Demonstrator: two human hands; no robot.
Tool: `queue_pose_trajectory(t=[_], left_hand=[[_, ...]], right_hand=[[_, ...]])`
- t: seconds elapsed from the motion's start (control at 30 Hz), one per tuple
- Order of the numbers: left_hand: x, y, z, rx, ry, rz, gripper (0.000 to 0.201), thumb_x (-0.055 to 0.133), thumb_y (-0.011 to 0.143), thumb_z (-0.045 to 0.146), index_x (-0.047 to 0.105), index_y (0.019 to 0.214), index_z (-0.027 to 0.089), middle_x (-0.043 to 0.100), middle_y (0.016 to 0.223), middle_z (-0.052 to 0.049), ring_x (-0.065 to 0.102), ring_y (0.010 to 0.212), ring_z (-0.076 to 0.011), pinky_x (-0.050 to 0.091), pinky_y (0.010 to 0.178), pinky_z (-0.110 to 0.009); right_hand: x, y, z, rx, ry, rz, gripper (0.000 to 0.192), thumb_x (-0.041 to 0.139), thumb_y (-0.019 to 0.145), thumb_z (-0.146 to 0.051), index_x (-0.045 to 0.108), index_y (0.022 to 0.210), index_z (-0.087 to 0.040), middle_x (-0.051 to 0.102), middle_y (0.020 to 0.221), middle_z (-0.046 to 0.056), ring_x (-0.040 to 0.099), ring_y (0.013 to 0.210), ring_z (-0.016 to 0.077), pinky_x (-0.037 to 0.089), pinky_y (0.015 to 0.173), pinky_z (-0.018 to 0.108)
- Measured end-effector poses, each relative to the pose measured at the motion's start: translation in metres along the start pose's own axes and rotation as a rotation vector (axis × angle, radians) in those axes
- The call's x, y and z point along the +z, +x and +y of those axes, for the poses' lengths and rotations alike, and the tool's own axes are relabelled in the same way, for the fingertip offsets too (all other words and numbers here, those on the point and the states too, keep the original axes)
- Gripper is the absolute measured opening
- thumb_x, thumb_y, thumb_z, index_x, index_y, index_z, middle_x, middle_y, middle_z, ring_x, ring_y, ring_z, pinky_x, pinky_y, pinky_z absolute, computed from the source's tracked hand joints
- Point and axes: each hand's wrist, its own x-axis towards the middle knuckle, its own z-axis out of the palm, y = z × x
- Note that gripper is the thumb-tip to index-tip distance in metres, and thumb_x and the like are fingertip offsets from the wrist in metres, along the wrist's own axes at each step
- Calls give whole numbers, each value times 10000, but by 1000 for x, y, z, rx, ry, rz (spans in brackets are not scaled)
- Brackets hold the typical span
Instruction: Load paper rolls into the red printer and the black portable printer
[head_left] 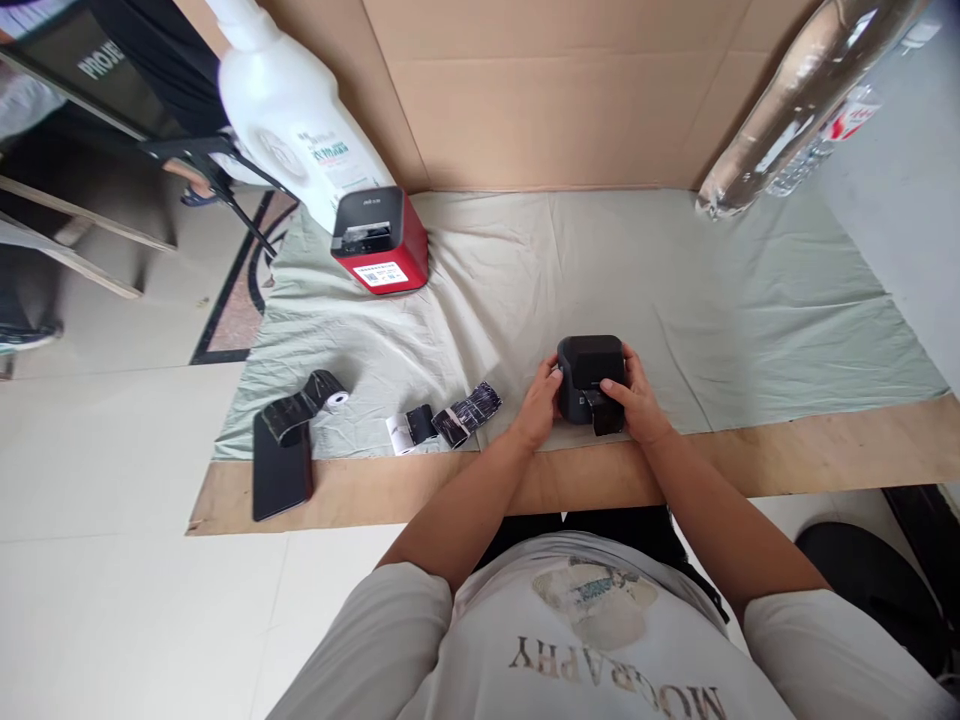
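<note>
Nearest the viewer, a white printed T-shirt (600,650) faces a work surface whose brown front edge (810,450) shows below a grey-green cloth (630,270). On the cloth, close to this edge, a compact black label printer (591,355) is held between the left hand (537,405) and the right hand (643,405); the fingers of both are closed on its sides, and the right thumb bears on its front face. Beneath that thumb a black strip (610,415) hangs from the printer's front. State of the work, as judged here: the cover looks shut and the strip is out, but apparently not parted from the machine; whether more paper is to come cannot be told. To the left, free of the hands, lie a small white roll (399,436), a dark-marked paper length (469,413) and a partly unwound dark paper roll (296,410), its loose end over a flat black case (279,485). Farther back, untouched, a red-and-black printer (411,250) stands before a white jug (292,90); beyond rises a cardboard panel (540,100)
</note>
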Motion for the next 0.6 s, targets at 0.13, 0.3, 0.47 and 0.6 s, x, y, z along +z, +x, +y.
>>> queue_pose_trajectory(t=[0.13,0.3,0.47,0.6], left_hand=[[-1,4,-1,-9,21,13,577,648,810,629,561,1213,226,666,912,-24,614,706,-150,462,547,-242],[0,3,3,-2,4,40,502,689,796,584,587,1109,205,614,764,16,562,597,-109,422,499,-210],[4,0,5,9,-27,81,464,719,775,551,598,1049,197,609,755,19,566,619,-115,429,524,-216],[5,-1,7,7,-66,99,467,721,770,547,596,1057,200,618,786,11,585,664,-133,446,560,-234]], right_hand=[[-1,-2,3,-85,-73,-9,840,744,740,-575,362,1434,-296,558,1363,98,531,1268,293,421,1110,503],[1,-5,-1,-157,-198,-51,1001,747,748,-573,220,1539,-259,405,1534,126,400,1416,299,276,1218,506],[1,-11,-8,-118,-194,-100,1074,743,759,-545,111,1584,-274,387,1563,104,384,1438,288,279,1224,503],[-5,-8,-11,-72,-77,-134,989,739,742,-533,213,1557,-338,411,1556,55,409,1420,302,327,1195,536]])
